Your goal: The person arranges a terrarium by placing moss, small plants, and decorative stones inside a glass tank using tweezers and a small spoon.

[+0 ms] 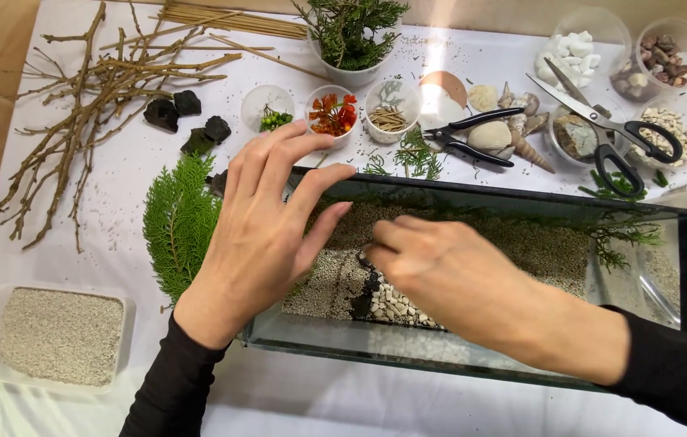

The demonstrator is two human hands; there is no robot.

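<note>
From the head camera, nearest the lens are the two black sleeves, and just past them the near glass wall of a long rectangular glass tank [473, 362] standing on the white-covered desk [359, 405]. The left hand [266, 222] rests over the tank's left end, its fingers [311, 190] spread and relaxed, holding nothing, seemingly steadying the rim. The right hand [448, 275] reaches down inside the tank with fingertips pinched together at the seam where a strip of white pebbles [396, 307] meets dark charcoal bits [366, 291] and the bed of fine gravel [538, 251]; whether a pebble sits in that pinch I cannot tell (the knuckles hide it). To do this placing well, I judge it best to work in small pinches, press lightly, and keep the dark line unbroken so the pale stones do not spill into the gravel. Left of the tank lies a green cypress frond [180, 222], with a tray of sand [60, 336] near the desk's front edge. Farther back are bare twigs [92, 97], small cups of orange petals [332, 115], black-handled pliers [465, 133], seashells [513, 121] and scissors [602, 129].
</note>
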